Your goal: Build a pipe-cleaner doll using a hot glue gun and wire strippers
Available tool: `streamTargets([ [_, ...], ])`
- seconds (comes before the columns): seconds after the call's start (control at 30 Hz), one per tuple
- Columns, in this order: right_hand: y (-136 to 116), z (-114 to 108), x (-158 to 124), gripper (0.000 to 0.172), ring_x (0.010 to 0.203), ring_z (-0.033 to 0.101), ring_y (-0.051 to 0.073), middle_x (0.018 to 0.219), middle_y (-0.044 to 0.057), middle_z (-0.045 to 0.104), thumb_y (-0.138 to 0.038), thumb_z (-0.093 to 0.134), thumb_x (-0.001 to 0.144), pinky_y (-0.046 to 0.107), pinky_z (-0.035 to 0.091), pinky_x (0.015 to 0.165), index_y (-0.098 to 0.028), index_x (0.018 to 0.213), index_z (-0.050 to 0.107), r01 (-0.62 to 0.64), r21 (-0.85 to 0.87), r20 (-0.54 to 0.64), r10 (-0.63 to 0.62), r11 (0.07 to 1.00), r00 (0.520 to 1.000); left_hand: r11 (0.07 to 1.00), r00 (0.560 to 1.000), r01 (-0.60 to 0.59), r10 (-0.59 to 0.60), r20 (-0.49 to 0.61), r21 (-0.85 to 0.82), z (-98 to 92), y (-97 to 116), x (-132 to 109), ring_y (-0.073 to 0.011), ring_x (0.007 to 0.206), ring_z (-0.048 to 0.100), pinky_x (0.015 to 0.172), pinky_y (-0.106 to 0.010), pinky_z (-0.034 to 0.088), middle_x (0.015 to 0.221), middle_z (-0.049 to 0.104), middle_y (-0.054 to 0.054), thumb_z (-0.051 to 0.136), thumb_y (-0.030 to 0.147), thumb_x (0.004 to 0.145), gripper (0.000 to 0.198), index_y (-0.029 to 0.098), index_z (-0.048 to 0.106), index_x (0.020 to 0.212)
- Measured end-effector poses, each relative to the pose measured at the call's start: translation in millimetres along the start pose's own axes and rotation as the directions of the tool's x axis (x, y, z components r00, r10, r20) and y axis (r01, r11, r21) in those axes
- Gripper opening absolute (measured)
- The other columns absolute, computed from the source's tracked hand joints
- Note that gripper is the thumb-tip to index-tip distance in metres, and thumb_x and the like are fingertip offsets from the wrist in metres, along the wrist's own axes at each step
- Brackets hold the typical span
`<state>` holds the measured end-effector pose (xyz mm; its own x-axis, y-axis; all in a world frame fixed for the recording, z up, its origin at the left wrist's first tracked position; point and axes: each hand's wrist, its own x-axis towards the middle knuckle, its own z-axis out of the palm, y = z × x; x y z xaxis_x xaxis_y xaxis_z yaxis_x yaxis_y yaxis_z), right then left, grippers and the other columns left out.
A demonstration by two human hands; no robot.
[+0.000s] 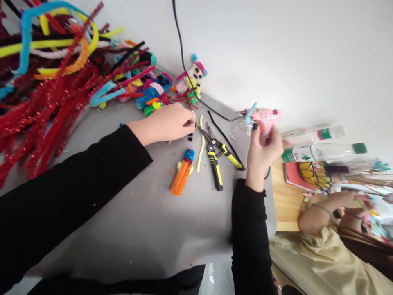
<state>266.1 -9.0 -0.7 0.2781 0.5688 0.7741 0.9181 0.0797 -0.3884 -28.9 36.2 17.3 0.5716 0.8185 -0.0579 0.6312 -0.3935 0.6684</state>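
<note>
My right hand [263,147] is closed round a pink glue gun [264,117], held upright above the grey table [147,221], its nozzle pointing left. My left hand [167,123] rests on the table with the fingertips pinched together near small black bits [190,136]; what they hold is too small to make out. Just in front of it lie an orange pipe-cleaner figure with a blue top [182,174], a pale yellow pipe cleaner [201,143] and yellow-and-black pliers [215,153].
A big heap of coloured pipe cleaners [52,73] fills the left. Finished pipe-cleaner figures [193,80] stand by the white wall. A black cord [184,61] runs to the glue gun. At right, another person's hands [346,203] work at a wooden table [287,200] with bottles [322,151].
</note>
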Motion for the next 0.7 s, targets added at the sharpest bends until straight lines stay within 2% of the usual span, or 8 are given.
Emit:
streamTargets([
  [0.17, 3.5, 16.2, 3.7, 0.036, 0.072, 0.056, 0.02, 0.077, 0.005, 0.065, -0.05, 0.074, 0.083, 0.038, 0.05, 0.076, -0.014, 0.088, 0.072, -0.106, -0.156, 0.226, 0.14, 0.982, 0.964, 0.984, 0.996, -0.047, 0.034, -0.078, -0.171, 1.4, -6.1, 3.1, -0.0157, 0.045, 0.054, 0.05, -0.031, 0.037, 0.06, 0.06, -0.001, 0.053, 0.032, 0.088, 0.022, 0.023, 0.056, 0.068],
  [0.3, -6.8, 19.3, 1.2, 0.029, 0.086, 0.063, 0.025, 0.094, 0.012, 0.069, -0.04, 0.076, 0.083, 0.041, 0.052, 0.084, -0.014, 0.094, 0.072, -0.113, -0.223, 0.365, 0.191, 0.968, 0.911, 0.95, 0.992, -0.04, 0.001, -0.125, -0.309, -2.4, -6.2, 5.2, -0.0147, 0.051, 0.055, 0.052, -0.027, 0.041, 0.066, 0.069, -0.002, 0.054, 0.034, 0.09, 0.024, 0.022, 0.058, 0.07],
  [0.37, -18.3, 14.7, 1.6, 0.029, 0.094, 0.064, 0.028, 0.105, 0.016, 0.069, -0.038, 0.074, 0.086, 0.046, 0.052, 0.09, -0.014, 0.102, 0.072, -0.085, -0.246, 0.374, 0.175, 0.966, 0.911, 0.92, 0.994, -0.003, -0.039, -0.099, -0.393, -5.1, -3.3, 4.8, -0.0138, 0.052, 0.055, 0.052, -0.026, 0.042, 0.071, 0.073, -0.003, 0.053, 0.035, 0.091, 0.027, 0.021, 0.059, 0.068],
  [0.4, -26.3, 11.2, 2.3, 0.028, 0.1, 0.064, 0.029, 0.11, 0.017, 0.069, -0.037, 0.072, 0.088, 0.048, 0.051, 0.094, -0.015, 0.105, 0.072, -0.064, -0.234, 0.346, 0.145, 0.97, 0.927, 0.903, 0.995, 0.009, -0.051, -0.088, -0.43, -6.3, -1.3, 4.4, -0.0138, 0.053, 0.056, 0.053, -0.025, 0.043, 0.071, 0.073, -0.003, 0.053, 0.035, 0.092, 0.03, 0.021, 0.058, 0.066],
  [0.47, -46.1, 3.5, 3.7, 0.021, 0.107, 0.064, 0.029, 0.114, 0.016, 0.07, -0.034, 0.067, 0.093, 0.048, 0.051, 0.098, -0.018, 0.107, 0.073, -0.027, -0.106, 0.272, 0.055, 0.994, 0.961, 0.866, 0.996, 0.013, -0.056, -0.071, -0.5, -7.8, 2.8, 3.5, -0.0142, 0.057, 0.059, 0.055, -0.024, 0.045, 0.067, 0.07, -0.004, 0.053, 0.035, 0.093, 0.035, 0.02, 0.055, 0.061],
  [0.5, -57.2, 0.1, 3.8, 0.017, 0.107, 0.065, 0.027, 0.111, 0.014, 0.072, -0.031, 0.064, 0.096, 0.046, 0.052, 0.098, -0.019, 0.105, 0.072, 0.008, 0.004, 0.288, -0.009, 1.0, 0.958, 0.844, 0.997, 0.012, -0.053, -0.061, -0.537, -8.1, 4.6, 3.2, -0.0142, 0.058, 0.059, 0.056, -0.023, 0.046, 0.064, 0.068, -0.003, 0.054, 0.034, 0.093, 0.035, 0.02, 0.056, 0.061],
  [0.6, -87.4, -5.4, -0.8, 0.018, 0.105, 0.07, 0.022, 0.108, 0.009, 0.076, -0.021, 0.056, 0.101, 0.041, 0.054, 0.099, -0.022, 0.106, 0.073, 0.058, 0.297, 0.435, -0.189, 0.953, 0.88, 0.78, 0.999, 0.019, -0.033, -0.01, -0.625, -6.7, 6.6, 2.6, -0.0134, 0.057, 0.057, 0.054, -0.022, 0.046, 0.063, 0.067, -0.003, 0.055, 0.032, 0.092, 0.027, 0.018, 0.068, 0.074],
  [0.7, -102.7, -4.5, -9.5, 0.02, 0.099, 0.072, 0.02, 0.106, 0.008, 0.078, -0.016, 0.056, 0.101, 0.036, 0.057, 0.091, -0.022, 0.107, 0.074, -0.002, 0.406, 0.519, -0.229, 0.914, 0.824, 0.765, 0.999, 0.041, -0.026, 0.033, -0.643, -3.1, 3.8, 1.6, -0.0133, 0.058, 0.057, 0.048, -0.02, 0.043, 0.068, 0.07, -0.004, 0.059, 0.038, 0.093, 0.028, 0.017, 0.073, 0.082],
])
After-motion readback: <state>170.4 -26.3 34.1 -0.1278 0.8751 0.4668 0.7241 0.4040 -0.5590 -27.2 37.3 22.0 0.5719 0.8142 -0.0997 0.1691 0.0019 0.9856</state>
